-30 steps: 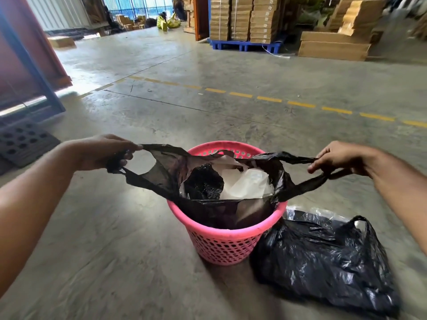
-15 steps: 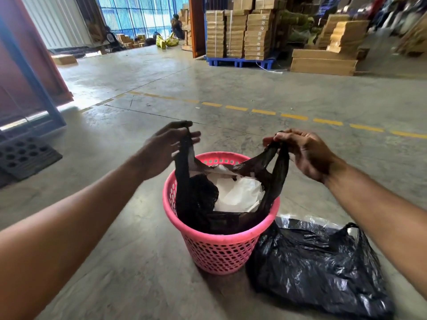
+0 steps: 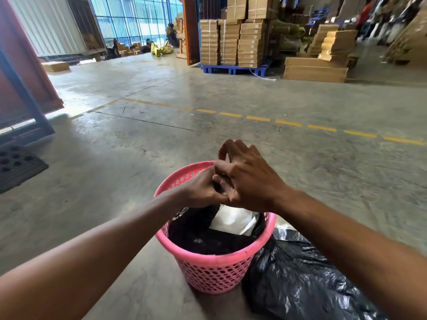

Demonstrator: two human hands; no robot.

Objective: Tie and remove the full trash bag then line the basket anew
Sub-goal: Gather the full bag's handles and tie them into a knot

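Observation:
A pink perforated basket [image 3: 215, 273] stands on the concrete floor just in front of me. Inside it sits a black trash bag [image 3: 198, 236] with white paper [image 3: 233, 221] showing at its open top. My left hand [image 3: 201, 192] and my right hand [image 3: 247, 181] meet above the basket's middle, fingers interlocked around the bag's black handles, which are mostly hidden between the hands. The right hand lies over the left.
A second crumpled black plastic bag [image 3: 298, 282] lies on the floor against the basket's right side. A black perforated mat [image 3: 16, 167] is at the far left. A blue pallet [image 3: 233, 69] with stacked cardboard boxes stands far ahead. People sit in the distance.
My hands have pulled the two bag handles from wide apart up and together over the basket; they now overlap in the middle. The view has tilted up.

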